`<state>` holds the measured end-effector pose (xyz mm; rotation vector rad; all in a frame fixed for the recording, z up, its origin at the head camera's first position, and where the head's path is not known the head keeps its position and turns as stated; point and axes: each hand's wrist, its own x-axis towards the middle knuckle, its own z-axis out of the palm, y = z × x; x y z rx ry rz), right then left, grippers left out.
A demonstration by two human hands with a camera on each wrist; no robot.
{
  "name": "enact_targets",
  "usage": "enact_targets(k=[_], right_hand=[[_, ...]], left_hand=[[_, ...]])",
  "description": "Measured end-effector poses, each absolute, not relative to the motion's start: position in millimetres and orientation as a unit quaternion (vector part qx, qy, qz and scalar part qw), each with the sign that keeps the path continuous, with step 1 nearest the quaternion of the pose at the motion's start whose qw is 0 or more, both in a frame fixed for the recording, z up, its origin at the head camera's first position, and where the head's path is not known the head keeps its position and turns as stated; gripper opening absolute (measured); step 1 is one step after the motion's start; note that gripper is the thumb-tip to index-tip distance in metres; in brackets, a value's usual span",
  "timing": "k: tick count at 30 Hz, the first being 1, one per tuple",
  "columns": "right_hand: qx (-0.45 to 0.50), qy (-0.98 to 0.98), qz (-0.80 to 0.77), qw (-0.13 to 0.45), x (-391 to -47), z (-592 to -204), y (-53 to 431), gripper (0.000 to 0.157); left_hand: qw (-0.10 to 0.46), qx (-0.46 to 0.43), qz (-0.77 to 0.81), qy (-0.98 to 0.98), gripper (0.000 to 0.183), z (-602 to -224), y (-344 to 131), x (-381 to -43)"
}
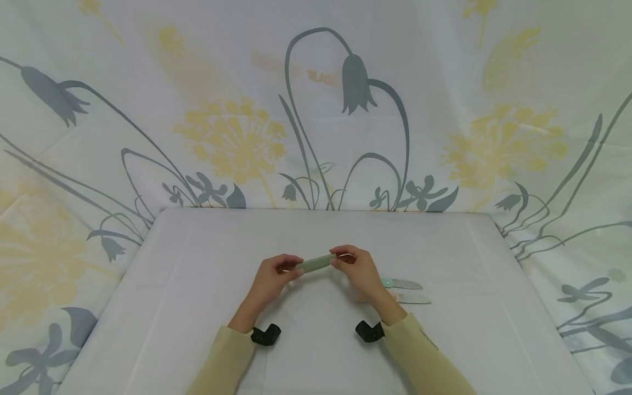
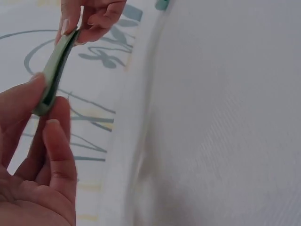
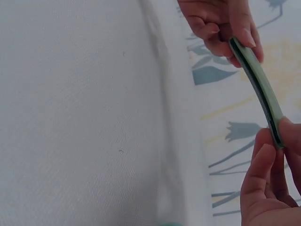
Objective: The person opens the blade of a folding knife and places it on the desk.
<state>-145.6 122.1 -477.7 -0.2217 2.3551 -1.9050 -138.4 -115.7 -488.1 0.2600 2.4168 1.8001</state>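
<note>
A green folding knife point(image 1: 316, 264), folded shut, is held level above the table between both hands. My left hand point(image 1: 273, 278) pinches its left end between thumb and fingers, and my right hand point(image 1: 359, 270) pinches the other end the same way. Along the handle's edge runs a dark slot, seen in the left wrist view on the green handle point(image 2: 55, 70) and in the right wrist view too. To the right of my right hand lie two unfolded knives, a mint-handled knife point(image 1: 405, 284) and a pale peach-handled knife point(image 1: 415, 299), their handles partly hidden by the hand and wrist.
A white-covered table point(image 1: 197, 329) spreads beneath the hands. Behind it and at both sides hangs a flower-patterned cloth point(image 1: 321, 137). Black wrist-worn devices point(image 1: 266, 334) sit at both cuffs.
</note>
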Motion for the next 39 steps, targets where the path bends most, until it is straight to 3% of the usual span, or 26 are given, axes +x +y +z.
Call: enact_targets(k=[6, 14, 21, 26, 39], right_hand=[[-0.057, 0.756, -0.650, 0.047, -138.2, -473.8, 126.1, 0.036], [-0.042, 0.742, -0.668, 0.035, -130.8, -466.6, 129.6, 0.034], [-0.010, 0.688, -0.722, 0.071, -125.9, -471.1, 121.8, 0.042], [-0.016, 0.667, -0.739, 0.091, -121.4, -475.5, 109.6, 0.036], [0.035, 0.696, -0.717, 0.035, -119.1, -475.2, 102.9, 0.019]], left_hand=[[0.045, 0.092, 0.625, 0.774, 0.026, -482.4, -111.1, -134.1], [0.110, 0.130, 0.617, 0.768, 0.029, -476.0, -101.6, -126.8], [0.091, 0.109, 0.640, 0.755, 0.028, -450.2, -89.6, -112.3], [0.066, 0.074, 0.671, 0.735, 0.027, -446.6, -79.4, -108.9], [0.071, 0.035, 0.698, 0.712, 0.026, -451.4, -69.3, -108.3]])
